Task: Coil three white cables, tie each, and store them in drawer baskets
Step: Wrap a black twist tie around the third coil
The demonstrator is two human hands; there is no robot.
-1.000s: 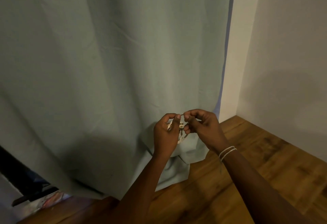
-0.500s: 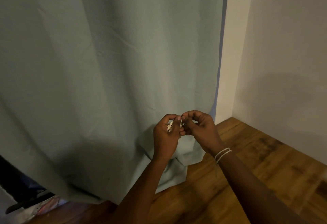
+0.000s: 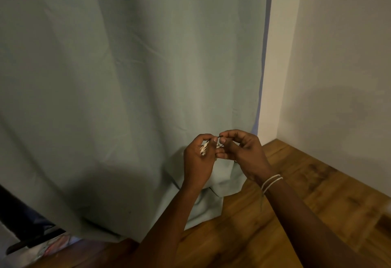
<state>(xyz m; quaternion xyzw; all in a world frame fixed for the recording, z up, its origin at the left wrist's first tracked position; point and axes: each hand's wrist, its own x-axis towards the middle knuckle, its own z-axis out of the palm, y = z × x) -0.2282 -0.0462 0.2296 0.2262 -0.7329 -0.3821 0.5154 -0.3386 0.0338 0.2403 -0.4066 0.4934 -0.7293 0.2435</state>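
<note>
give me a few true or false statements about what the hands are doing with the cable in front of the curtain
1. The left hand holds a small white coiled cable. True.
2. The right hand rests on the brown wooden floor. False: it is raised at the coil, pinching a thin dark tie.
3. A pale green fabric curtain hangs behind the hands. True.
4. Thin white bands circle the left wrist. False: they are on the right wrist.
</note>
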